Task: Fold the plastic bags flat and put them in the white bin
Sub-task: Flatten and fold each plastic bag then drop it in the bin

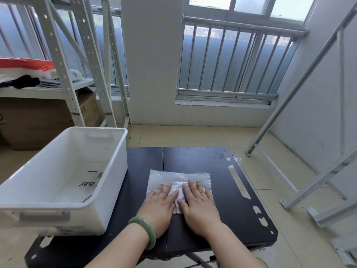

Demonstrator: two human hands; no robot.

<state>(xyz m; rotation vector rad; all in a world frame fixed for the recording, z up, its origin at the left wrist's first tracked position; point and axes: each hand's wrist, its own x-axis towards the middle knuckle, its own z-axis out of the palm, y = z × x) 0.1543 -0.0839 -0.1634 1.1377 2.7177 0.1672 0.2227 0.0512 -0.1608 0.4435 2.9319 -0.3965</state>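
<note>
Both hands, left hand (160, 206) and right hand (199, 206), press flat-fingered, covering the plastic bag's (179, 179) near half; white bin (108, 182) left.

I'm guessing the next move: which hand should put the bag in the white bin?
Probably the left hand. It presses the bag beside the white bin, on the left of the table. The right hand is farther and would have to cross over.

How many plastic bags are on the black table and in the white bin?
2. One bag lies on the table under the left hand and right hand; a clear printed bag seems to lie on the bin floor. Others may hide beneath.
</note>
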